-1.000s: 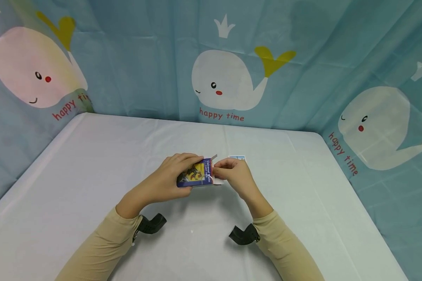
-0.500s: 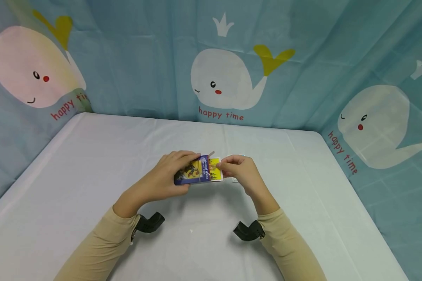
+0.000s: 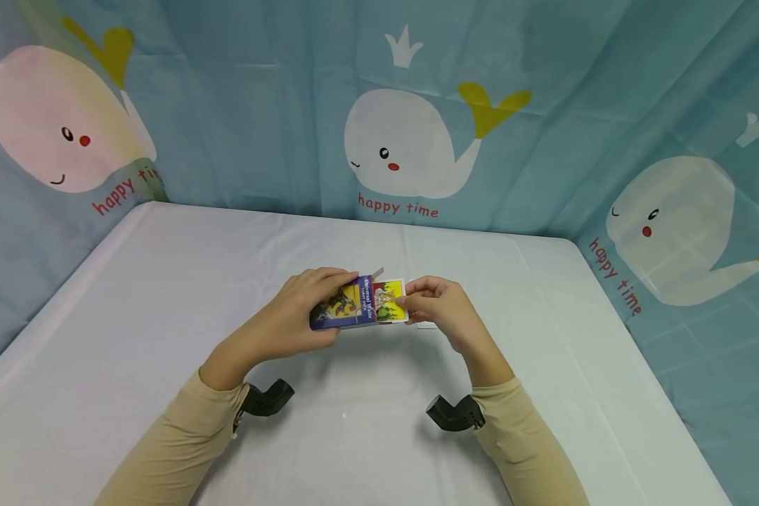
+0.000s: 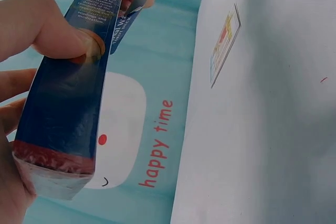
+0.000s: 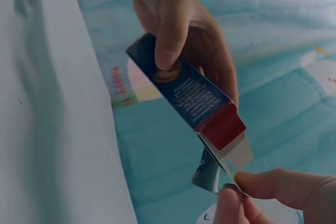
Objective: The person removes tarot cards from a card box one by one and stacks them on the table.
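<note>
In the head view my left hand [image 3: 294, 302] grips a blue tarot card box [image 3: 343, 306] lying on its side above the table. Its thumb presses the narrow side of the box [image 4: 63, 98] in the left wrist view. From the box's right end a yellow-faced tarot card [image 3: 387, 292] sticks out partway. My right hand [image 3: 445, 309] pinches the outer edge of that card between thumb and fingers. The box's end flaps stand open, a red flap [image 5: 223, 126] showing in the right wrist view. A stack's thickness inside the box is hidden.
Flat on the white table [image 3: 228, 253], behind the right hand, lies a tarot card or small stack [image 4: 226, 45], mostly covered in the head view. Black camera mounts [image 3: 267, 398] sit on both wrists. A blue whale-print curtain [image 3: 259, 126] borders the table.
My right hand has moved right from the box's mouth, drawing the yellow-faced card partway out. The left hand and box have shifted slightly left and up.
</note>
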Demonstrator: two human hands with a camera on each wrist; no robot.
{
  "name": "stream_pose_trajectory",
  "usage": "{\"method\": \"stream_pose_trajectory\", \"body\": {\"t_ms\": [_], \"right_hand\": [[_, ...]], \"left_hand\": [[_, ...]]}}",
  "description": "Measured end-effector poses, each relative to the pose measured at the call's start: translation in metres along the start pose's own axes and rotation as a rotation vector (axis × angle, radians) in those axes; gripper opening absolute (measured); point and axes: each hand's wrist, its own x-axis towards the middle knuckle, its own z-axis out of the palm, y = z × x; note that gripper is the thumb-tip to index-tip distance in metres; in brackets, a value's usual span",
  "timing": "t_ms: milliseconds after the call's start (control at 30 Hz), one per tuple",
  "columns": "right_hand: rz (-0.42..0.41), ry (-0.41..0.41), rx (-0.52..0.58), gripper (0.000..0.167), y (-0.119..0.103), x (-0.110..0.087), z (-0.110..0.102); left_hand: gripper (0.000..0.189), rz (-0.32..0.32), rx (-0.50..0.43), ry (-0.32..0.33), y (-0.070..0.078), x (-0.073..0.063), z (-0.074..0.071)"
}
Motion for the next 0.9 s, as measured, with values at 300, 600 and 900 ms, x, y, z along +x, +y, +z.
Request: {"method": "stream_pose_trajectory", "body": {"t_ms": [300, 600, 900], "right_hand": [[-0.008, -0.122, 0.001, 0.031, 0.0, -0.001, -0.006], [0.011, -0.085, 0.023, 0.023, -0.002, -0.003, -0.012], [-0.02, -0.033, 0.086, 0.021, -0.006, -0.004, -0.027]], "left_hand": [[0.078, -0.012, 0.0, 0.008, -0.001, 0.0, -0.002], [0.077, -0.024, 0.002, 0.027, -0.002, 0.0, -0.005], [0.079, -0.029, -0.011, 0.036, -0.002, 0.0, -0.009]]}}
